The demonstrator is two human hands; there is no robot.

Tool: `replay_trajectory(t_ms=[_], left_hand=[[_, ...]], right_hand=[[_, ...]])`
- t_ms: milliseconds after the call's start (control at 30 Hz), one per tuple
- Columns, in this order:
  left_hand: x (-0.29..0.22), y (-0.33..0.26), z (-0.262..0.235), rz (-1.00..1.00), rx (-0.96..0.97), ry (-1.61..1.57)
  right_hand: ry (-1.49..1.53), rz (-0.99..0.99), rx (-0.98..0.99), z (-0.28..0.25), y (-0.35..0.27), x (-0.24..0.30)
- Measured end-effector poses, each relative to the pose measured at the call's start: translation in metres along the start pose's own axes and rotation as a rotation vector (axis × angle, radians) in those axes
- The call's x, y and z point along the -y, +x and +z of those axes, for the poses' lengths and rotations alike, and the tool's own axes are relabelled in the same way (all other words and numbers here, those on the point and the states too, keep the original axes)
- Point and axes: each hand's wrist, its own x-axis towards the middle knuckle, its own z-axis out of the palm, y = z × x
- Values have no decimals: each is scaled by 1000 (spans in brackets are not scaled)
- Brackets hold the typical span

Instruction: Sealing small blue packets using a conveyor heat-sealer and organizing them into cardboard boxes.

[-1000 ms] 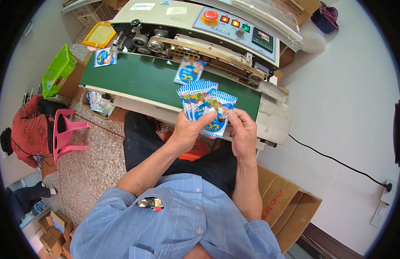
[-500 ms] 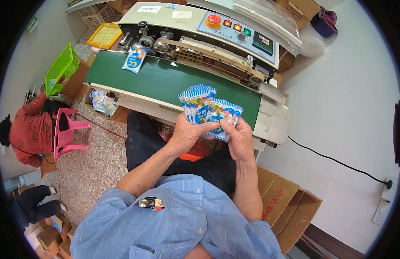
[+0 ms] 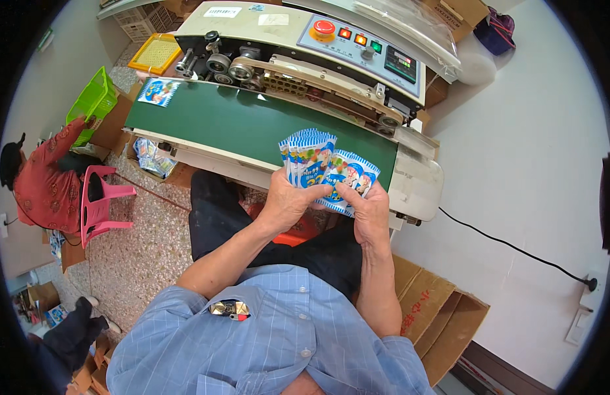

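Both of my hands hold fanned-out blue-and-white packets over the near edge of the green conveyor belt (image 3: 252, 118). My left hand (image 3: 288, 204) is closed round a stack of packets (image 3: 308, 158), its thumb lying across the front. In my right hand (image 3: 367, 210) is a smaller fan of like packets (image 3: 347, 174), pinched under the thumb. The two fans touch and overlap in the middle. A single packet (image 3: 159, 92) lies at the belt's far left end. Behind the belt stands the band sealing machine (image 3: 272, 33) with rollers, a red knob and lit buttons.
At the left a person in a red top (image 3: 48, 171) sits on a pink chair (image 3: 101, 204), one hand at a green basket (image 3: 94, 105). A box of packets (image 3: 153, 158) stands below the belt's left end. Cardboard box (image 3: 436, 316) at my right; black cable (image 3: 515, 249) along the wall.
The single packet has travelled left along the belt and turned. My hands and fans have shifted slightly right, the right fan spread wider. The seated person's arm now reaches to the green basket.
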Motion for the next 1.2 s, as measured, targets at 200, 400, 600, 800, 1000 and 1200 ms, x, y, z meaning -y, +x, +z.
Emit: replay_trajectory(t_ms=[200, 400, 600, 800, 1000, 1200], left_hand=[[4, 4, 1, 29, -14, 17], [-5, 3, -5, -59, -47, 39], [-5, 1, -11, -125, 47, -47], [-3, 0, -10, -98, 115, -73], [-5, 1, -8, -92, 88, -79], [-8, 4, -18, -122, 116, -212]], right_hand=[[25, 29, -45, -5, 1, -5], [-49, -110, -270, -36, 10, 22], [-142, -105, -398, -71, 39, 43], [-175, -49, -370, -64, 62, 45], [-126, -36, -260, -40, 81, 40], [-73, -31, -205, -55, 67, 41]])
